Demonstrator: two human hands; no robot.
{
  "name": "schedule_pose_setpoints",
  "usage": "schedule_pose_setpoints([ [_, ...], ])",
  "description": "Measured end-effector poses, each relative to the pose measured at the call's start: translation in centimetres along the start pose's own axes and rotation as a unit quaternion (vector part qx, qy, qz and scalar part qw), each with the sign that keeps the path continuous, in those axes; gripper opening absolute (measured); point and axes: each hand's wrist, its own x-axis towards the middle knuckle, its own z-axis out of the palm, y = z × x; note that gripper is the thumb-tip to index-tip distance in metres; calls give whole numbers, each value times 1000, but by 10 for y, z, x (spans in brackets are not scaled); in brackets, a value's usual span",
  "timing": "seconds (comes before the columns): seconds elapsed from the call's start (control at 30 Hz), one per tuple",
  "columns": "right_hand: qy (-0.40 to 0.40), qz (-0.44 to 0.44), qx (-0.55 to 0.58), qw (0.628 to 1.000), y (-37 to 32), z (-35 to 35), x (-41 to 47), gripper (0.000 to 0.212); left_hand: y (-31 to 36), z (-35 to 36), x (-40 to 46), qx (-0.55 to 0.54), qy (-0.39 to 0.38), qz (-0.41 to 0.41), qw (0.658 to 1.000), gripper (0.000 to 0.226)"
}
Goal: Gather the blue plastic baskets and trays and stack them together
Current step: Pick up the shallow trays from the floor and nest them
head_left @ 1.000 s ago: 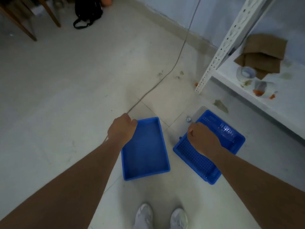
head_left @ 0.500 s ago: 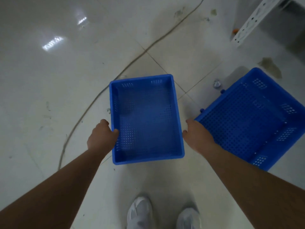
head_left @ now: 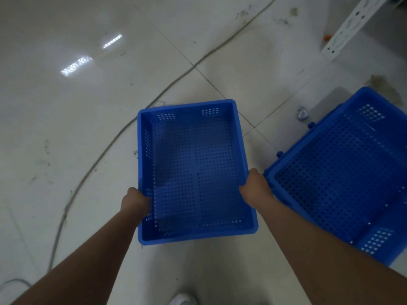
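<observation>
A blue perforated basket (head_left: pixel 193 168) sits in the middle of the view over the tiled floor. My left hand (head_left: pixel 135 202) grips its left rim near the front corner. My right hand (head_left: pixel 255 189) grips its right rim. A second, larger blue perforated basket (head_left: pixel 343 175) lies on the floor to the right, its left edge close to my right hand. Whether the held basket is lifted off the floor or resting on it, I cannot tell.
A grey cable (head_left: pixel 123 133) runs diagonally across the tiles behind and left of the held basket. A white slotted shelf leg (head_left: pixel 345 29) stands at the top right. A small silvery object (head_left: pixel 302 114) lies by the larger basket. My white shoe (head_left: pixel 181 300) shows at the bottom.
My right hand left the larger basket and took the right rim of the middle basket. My left hand slid down its left rim. The view came closer to the floor.
</observation>
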Motion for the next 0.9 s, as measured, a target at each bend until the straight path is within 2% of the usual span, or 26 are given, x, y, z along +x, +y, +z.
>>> schedule_pose_setpoints([
  [0.07, -4, 4, -14, 1000, 7, -2, -1, 16, -4, -3, -3, 28, 25, -5, 999, 23],
  [0.2, 2, 21, -9, 1000, 21, -8, -18, 47, -15, -17, -20, 64, 69, 22, 995, 13],
  [0.37, -24, 24, 89, 995, 35, -33, -67, 40, -11, -51, -66, 79, 77, 53, 992, 5],
  [0.5, -8, 13, 163, 986, 43, -68, -105, 40, 6, -75, -107, 58, 87, 104, 989, 20],
  [0.73, 75, 8, 180, 981, 73, -146, -149, 39, 89, -86, -180, 64, 101, 193, 974, 9],
  [0.9, 127, 62, 191, 971, 118, -199, -162, 36, 156, -55, -223, 94, 108, 269, 953, 10],
])
